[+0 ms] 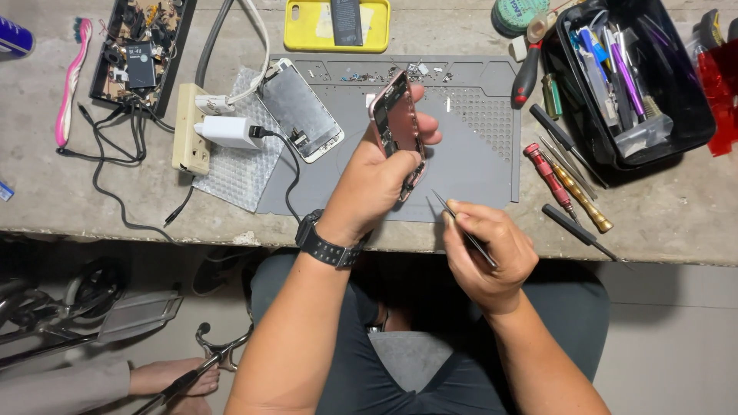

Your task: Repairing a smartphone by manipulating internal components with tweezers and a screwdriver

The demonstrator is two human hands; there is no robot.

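Phone chassis [400, 131], pink and opened, stands tilted on its edge above the grey work mat [477, 165], clasped in the left hand [377, 180]; the thumb presses one long side and the fingertips curl round the other, so the open inside faces the person and the parts within can be reached. The right hand [488, 250] sits just below and to the right of it, its fingers pinched round a pair of fine tweezers [461, 223]; the tips point up toward the lower end of the chassis and stop just short of it, apart rather than touching, as far as the head view shows. Held this way, the left hand seems to steady the shell while the right hand works with a fine point; that is a judgement from the grip. A black watch [327, 244] is on the left wrist.

Farther out, a detached screen panel [300, 110] lies face down at the mat's left edge, partly on bubble wrap [231, 173]; beside it a white charger [227, 131] sits in a cream power strip [188, 138]. Small screws and scraps [384, 74] are scattered along the mat's top. A yellow phone case [307, 31] lies beyond the mat; several screwdrivers [565, 180] lie to the right, near a black tool bin [676, 131]. At the lower left, another person's hand [173, 376] holds pliers [196, 369].
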